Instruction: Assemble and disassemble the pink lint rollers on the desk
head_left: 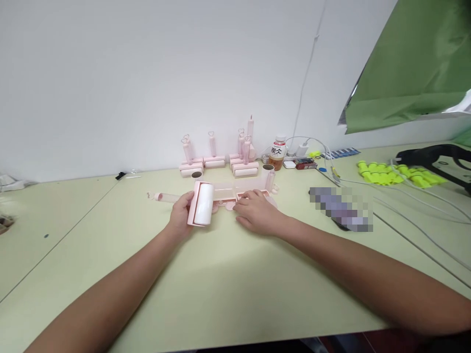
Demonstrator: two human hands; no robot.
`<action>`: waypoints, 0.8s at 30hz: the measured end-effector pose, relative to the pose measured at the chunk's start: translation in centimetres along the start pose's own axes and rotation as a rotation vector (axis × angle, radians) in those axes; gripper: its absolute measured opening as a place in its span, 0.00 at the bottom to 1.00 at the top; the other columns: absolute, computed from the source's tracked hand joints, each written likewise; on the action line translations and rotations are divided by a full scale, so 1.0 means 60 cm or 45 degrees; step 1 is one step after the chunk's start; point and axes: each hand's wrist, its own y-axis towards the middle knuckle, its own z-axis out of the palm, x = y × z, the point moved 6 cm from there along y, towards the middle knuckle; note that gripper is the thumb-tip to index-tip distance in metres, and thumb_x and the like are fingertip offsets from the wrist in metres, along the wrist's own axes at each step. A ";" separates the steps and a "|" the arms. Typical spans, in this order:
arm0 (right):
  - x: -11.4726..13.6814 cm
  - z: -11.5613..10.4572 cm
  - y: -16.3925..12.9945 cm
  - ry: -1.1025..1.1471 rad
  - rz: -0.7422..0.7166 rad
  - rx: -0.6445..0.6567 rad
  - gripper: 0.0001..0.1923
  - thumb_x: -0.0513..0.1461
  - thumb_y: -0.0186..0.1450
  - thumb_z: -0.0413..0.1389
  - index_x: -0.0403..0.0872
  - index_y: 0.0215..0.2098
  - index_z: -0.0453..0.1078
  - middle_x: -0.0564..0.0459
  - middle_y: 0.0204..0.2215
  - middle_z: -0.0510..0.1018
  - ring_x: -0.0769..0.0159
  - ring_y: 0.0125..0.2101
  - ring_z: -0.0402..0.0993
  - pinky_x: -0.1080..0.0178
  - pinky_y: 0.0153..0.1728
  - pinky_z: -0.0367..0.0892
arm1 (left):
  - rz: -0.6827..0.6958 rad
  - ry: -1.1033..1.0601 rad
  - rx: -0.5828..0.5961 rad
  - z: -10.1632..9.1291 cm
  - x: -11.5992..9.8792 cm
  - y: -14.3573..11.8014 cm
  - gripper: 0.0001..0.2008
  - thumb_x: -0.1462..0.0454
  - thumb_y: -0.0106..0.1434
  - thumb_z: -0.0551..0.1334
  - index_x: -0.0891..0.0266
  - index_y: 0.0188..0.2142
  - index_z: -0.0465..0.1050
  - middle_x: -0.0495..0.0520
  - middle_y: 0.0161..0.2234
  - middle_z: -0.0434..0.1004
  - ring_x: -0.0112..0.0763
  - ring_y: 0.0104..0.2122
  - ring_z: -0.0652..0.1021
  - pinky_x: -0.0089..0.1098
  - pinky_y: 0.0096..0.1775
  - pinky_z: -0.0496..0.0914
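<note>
Gripping a pink lint roller (203, 210) at its left end: left hand (181, 214), fingers curled round the frame beside the white roll, handle (165, 197) projecting leftward past the hand. Roller resting on the pale green table (221, 284), centre of view, just in front of a flat pink cover piece (235, 192). Right hand (257, 213) lying palm down on the right part of that pink piece, fingers spread and loosely bent, pressing rather than clasping; nothing enclosed in it as far as can be told. Standing just behind the right hand: a short pink tube (270, 180). Ranged along the wall behind: several finished pink rollers (221, 159) with handles upright. To their right: an orange drink bottle (277, 153), a white charger with cables (331, 166) trailing across the table. Farther right: a heap of yellow-green parts (390, 174), a black tool (434, 158), a blurred flat object (342, 208). Hanging at upper right: green sheet (412, 63).
</note>
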 end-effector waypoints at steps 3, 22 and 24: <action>-0.005 0.011 0.013 -0.063 -0.010 0.066 0.11 0.38 0.67 0.51 0.42 0.37 0.75 0.43 0.37 0.79 0.52 0.44 0.64 0.54 0.44 0.50 | -0.028 -0.015 0.046 0.006 0.003 0.012 0.09 0.61 0.51 0.65 0.66 0.24 0.71 0.52 0.20 0.74 0.30 0.19 0.73 0.28 0.20 0.68; 0.018 0.037 0.048 -0.210 -0.068 0.059 0.17 0.37 0.68 0.48 0.41 0.31 0.78 0.40 0.31 0.79 0.51 0.40 0.63 0.48 0.46 0.47 | 0.059 0.031 -0.128 -0.016 -0.007 0.019 0.09 0.62 0.50 0.65 0.64 0.22 0.67 0.46 0.16 0.66 0.25 0.15 0.67 0.26 0.18 0.61; 0.026 0.039 0.049 -0.197 -0.084 0.054 0.17 0.36 0.68 0.47 0.41 0.31 0.77 0.40 0.31 0.79 0.51 0.40 0.63 0.48 0.46 0.47 | 0.106 0.038 -0.137 -0.016 -0.015 0.015 0.10 0.62 0.49 0.65 0.63 0.20 0.65 0.45 0.15 0.64 0.23 0.15 0.65 0.26 0.18 0.61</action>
